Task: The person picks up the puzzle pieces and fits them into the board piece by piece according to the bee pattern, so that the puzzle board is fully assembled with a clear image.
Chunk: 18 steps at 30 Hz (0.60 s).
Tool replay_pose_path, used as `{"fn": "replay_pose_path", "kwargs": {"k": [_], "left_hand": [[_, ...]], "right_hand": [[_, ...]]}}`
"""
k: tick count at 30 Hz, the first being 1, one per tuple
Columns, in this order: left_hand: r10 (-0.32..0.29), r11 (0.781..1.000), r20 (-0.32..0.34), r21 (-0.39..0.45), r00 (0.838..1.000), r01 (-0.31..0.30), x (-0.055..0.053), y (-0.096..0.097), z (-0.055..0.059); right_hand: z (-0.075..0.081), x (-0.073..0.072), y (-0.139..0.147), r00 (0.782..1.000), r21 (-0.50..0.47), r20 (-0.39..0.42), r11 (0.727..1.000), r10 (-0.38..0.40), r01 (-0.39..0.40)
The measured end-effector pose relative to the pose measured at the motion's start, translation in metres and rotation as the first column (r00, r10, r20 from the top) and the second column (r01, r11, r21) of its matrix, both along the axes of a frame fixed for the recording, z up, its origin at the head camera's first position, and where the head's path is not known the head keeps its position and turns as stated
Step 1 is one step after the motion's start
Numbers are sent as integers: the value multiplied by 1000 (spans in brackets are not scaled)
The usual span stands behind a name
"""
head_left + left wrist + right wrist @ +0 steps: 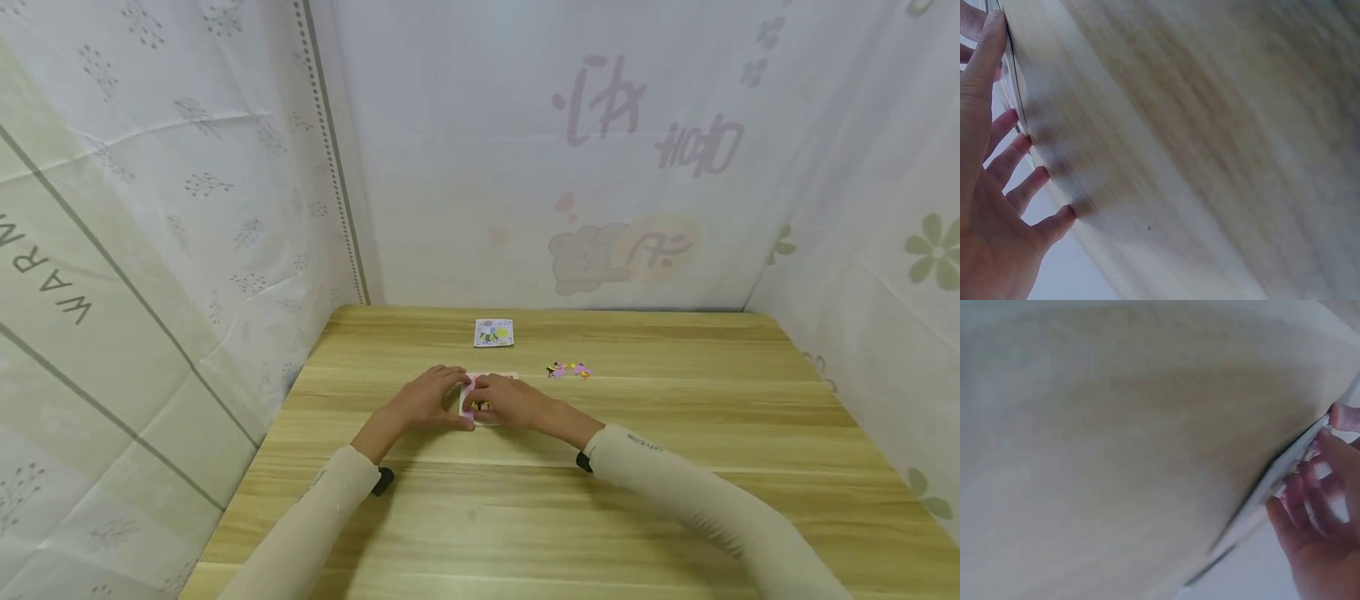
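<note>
A small flat puzzle board (487, 422) with a pink border and a yellow-and-black picture lies on the wooden table. My left hand (430, 397) spans its left side, thumb at the near corner and a finger at the far one. The other left fingertips (1069, 211) touch down beside the board. My right hand (510, 402) is over the board's right part, fingers bent, fingertips on the picture. In the right wrist view, the right hand (1329, 506) touches the thin board (1254, 509) with spread fingertips. Much of the picture is hidden under the right hand.
Loose, colourful puzzle pieces (570, 370) lie to the right, beyond the right hand. Farther back is a square card (493, 332) with a bee-like picture. The wooden table (480, 517) ends at hanging printed cloth (480, 167) at the back and sides.
</note>
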<state>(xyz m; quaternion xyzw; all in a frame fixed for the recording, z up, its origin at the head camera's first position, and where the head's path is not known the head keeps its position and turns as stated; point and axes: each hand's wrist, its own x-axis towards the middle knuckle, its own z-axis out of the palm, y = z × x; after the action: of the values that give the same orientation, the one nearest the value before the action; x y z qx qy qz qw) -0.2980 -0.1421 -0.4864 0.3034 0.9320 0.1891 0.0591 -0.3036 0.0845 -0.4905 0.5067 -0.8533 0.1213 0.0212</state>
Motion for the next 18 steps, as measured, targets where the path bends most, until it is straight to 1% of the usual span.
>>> {"fn": "replay_pose_path", "kwargs": {"k": [3, 7, 11, 15, 18], "left_hand": [[-4, 1000, -3, -7, 1000, 4, -2, 1, 0], [-10, 1000, 5, -9, 1000, 10, 0, 0, -1], [-13, 1000, 1, 7, 1000, 13, 2, -1, -2], [-14, 1000, -13, 7, 1000, 15, 1, -1, -1], [-17, 1000, -22, 1, 1000, 17, 1, -1, 0]], "right_hand": [[-1, -1, 2, 1000, -15, -11, 1000, 20, -20], [-3, 1, 3, 999, -13, -27, 999, 44, -44], [-5, 3, 5, 998, 4, -54, 999, 39, -39], [-4, 2, 6, 998, 23, -53, 1000, 21, -20], [-1, 0, 5, 998, 18, -50, 999, 28, -27]]}}
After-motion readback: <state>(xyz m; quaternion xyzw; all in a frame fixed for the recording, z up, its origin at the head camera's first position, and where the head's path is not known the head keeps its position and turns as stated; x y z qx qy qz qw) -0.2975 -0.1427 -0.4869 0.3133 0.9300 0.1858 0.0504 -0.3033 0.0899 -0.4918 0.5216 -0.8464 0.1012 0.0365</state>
